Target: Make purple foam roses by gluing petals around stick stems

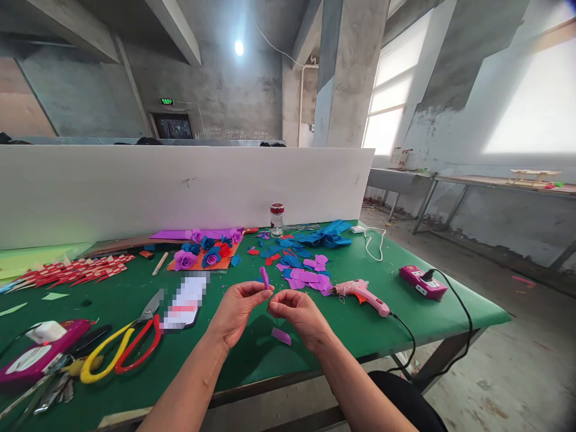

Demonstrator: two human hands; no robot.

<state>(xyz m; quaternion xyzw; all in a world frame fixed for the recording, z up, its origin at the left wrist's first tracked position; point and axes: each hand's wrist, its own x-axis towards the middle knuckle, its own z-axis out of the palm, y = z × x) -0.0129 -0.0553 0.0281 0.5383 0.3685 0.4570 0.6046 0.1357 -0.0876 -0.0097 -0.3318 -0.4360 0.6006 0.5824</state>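
My left hand (240, 309) pinches a small purple roll of paper (264, 277), which stands upright above the fingertips. Close beside it, my right hand (297, 309) has thumb and forefinger pressed together; what they grip, if anything, is too small to make out. On the green table (252, 372) below the hands lies a loose purple paper piece (281, 336). Beyond my right hand is a pile of purple paper pieces (306, 278). A pink glue gun (366, 296) rests to the right, its nozzle toward that pile.
Finished paper roses (211, 258) lie on orange paper at the back. Red-and-yellow scissors (130, 342), a phone (186, 303) and keys (56, 384) are at the left. A glass jar (277, 222) stands before the white partition (180, 186). A power strip (423, 282) sits at the right.
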